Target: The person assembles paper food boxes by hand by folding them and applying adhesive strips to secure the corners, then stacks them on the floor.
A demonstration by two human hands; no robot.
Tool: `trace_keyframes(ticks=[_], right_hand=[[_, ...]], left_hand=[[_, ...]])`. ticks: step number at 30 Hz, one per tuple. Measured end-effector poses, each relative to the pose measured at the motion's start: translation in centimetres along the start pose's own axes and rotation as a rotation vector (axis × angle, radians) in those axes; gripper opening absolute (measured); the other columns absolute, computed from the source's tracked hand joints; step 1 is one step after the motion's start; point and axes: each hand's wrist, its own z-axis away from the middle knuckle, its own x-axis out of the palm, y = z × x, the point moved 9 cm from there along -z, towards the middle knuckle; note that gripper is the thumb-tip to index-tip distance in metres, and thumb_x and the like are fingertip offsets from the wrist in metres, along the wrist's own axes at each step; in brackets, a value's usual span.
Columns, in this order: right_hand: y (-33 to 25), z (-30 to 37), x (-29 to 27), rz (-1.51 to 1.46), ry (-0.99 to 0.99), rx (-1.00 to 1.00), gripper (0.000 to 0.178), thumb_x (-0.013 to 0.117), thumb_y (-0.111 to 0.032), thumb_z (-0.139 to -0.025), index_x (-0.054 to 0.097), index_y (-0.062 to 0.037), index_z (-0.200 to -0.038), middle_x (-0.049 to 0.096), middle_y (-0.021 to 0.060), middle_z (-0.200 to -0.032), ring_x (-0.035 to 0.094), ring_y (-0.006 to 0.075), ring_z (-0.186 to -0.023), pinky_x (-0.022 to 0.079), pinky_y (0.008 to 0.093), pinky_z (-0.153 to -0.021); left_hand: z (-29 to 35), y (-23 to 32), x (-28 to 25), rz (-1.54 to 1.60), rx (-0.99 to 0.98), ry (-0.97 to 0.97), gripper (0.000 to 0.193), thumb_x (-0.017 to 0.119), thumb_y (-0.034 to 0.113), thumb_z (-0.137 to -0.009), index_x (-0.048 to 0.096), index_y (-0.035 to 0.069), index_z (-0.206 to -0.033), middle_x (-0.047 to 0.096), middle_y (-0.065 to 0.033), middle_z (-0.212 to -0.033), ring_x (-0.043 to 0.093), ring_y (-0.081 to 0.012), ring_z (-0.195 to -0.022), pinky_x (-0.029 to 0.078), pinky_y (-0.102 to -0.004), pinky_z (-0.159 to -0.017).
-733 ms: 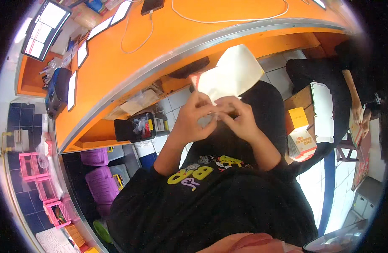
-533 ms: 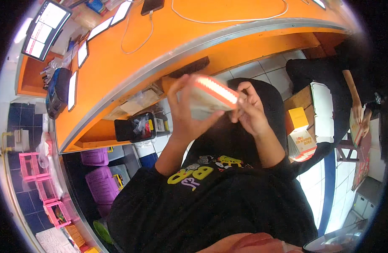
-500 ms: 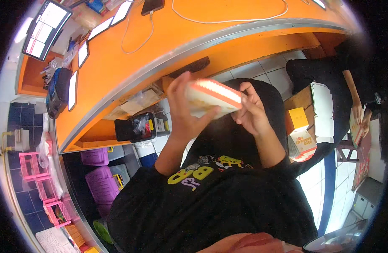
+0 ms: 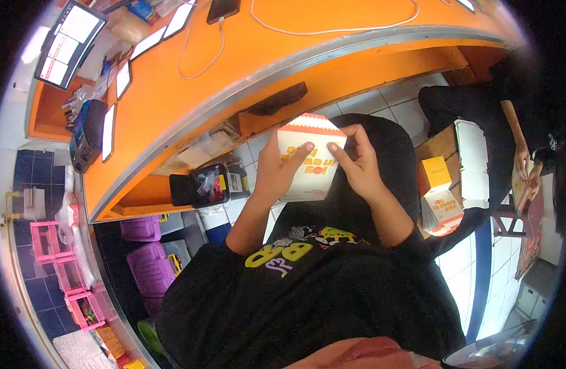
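Between my two hands I hold a white food carton (image 4: pixel 304 178) with a red scalloped band along its far edge and yellow-orange print on its face. My left hand (image 4: pixel 279 163) is closed on its left side, the thumb flat on the printed face. On the right side my right hand (image 4: pixel 360 161) grips it, its thumb also pressing the face; the other fingers are partly hidden behind the carton. It is held above my lap, over a black seat (image 4: pixel 390 147).
At right, a stack of similar cartons (image 4: pixel 441 212) lies beside a yellow carton (image 4: pixel 435 172) and white flat card (image 4: pixel 472 163). Beyond, a co-worker's hands (image 4: pixel 526 175) hold a carton. The orange counter (image 4: pixel 283 55) spans ahead, with a black bin (image 4: pixel 200 186) below it.
The carton has turned so its printed face is toward me instead of tilted edge-on. My hands have shifted to grip it from both sides, thumbs on the face.
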Motion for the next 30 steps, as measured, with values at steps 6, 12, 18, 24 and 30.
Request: trace_keyframes(ticks=[6, 12, 18, 24, 30], right_hand=[[0.7, 0.2, 0.4, -0.107, -0.038, 0.113, 0.015, 0.06, -0.009, -0.093, 0.051, -0.002, -0.102, 0.061, 0.0036, -0.086, 0.057, 0.0053, -0.076, 0.047, 0.0203, -0.064], [0.7, -0.3, -2.2, -0.221, 0.199, 0.1, 0.016, 0.059, -0.006, -0.093, 0.055, 0.0028, -0.106, 0.066, 0.0089, -0.096, 0.062, 0.0086, -0.082, 0.05, 0.0223, -0.07], [0.7, -0.7, -2.9, -0.323, 0.266, 0.096, 0.017, 0.06, -0.005, -0.092, 0.055, 0.0032, -0.106, 0.066, 0.0091, -0.097, 0.062, 0.0092, -0.084, 0.05, 0.0231, -0.074], [-0.5, -0.4, 0.1, -0.314, -0.01, 0.107, 0.019, 0.061, 0.001, -0.087, 0.054, -0.0015, -0.104, 0.063, 0.0032, -0.093, 0.059, 0.008, -0.086, 0.046, 0.0226, -0.075], [1.8, 0.0, 0.3, -0.424, -0.1, 0.244, 0.012, 0.061, 0.002, -0.086, 0.056, -0.0021, -0.096, 0.064, 0.0054, -0.096, 0.06, 0.0106, -0.087, 0.047, 0.026, -0.079]], left_hand=[[-0.2, -1.1, 0.8, 0.103, -0.047, -0.052, 0.038, 0.068, 0.022, -0.089, 0.052, -0.001, -0.115, 0.066, -0.012, -0.098, 0.065, -0.0143, -0.087, 0.052, -0.028, -0.074], [-0.5, 0.0, 0.3, -0.358, -0.037, -0.27, 0.047, 0.068, 0.022, -0.086, 0.05, 0.0, -0.123, 0.068, -0.0154, -0.104, 0.067, -0.02, -0.094, 0.051, -0.0322, -0.08], [0.7, -0.4, 1.4, -0.168, 0.029, -0.505, 0.05, 0.07, 0.015, -0.083, 0.049, 0.0, -0.126, 0.066, -0.0134, -0.109, 0.064, -0.0184, -0.1, 0.048, -0.0332, -0.088], [-0.3, -1.8, -0.4, 0.25, -0.122, -0.216, 0.042, 0.065, 0.003, -0.086, 0.049, 0.0, -0.125, 0.061, -0.0101, -0.117, 0.06, -0.0176, -0.105, 0.048, -0.0315, -0.09], [-0.3, -2.6, 0.2, 0.389, -0.205, -0.275, 0.034, 0.063, 0.004, -0.087, 0.055, -0.001, -0.119, 0.061, -0.0103, -0.117, 0.06, -0.0172, -0.105, 0.048, -0.0307, -0.089]])
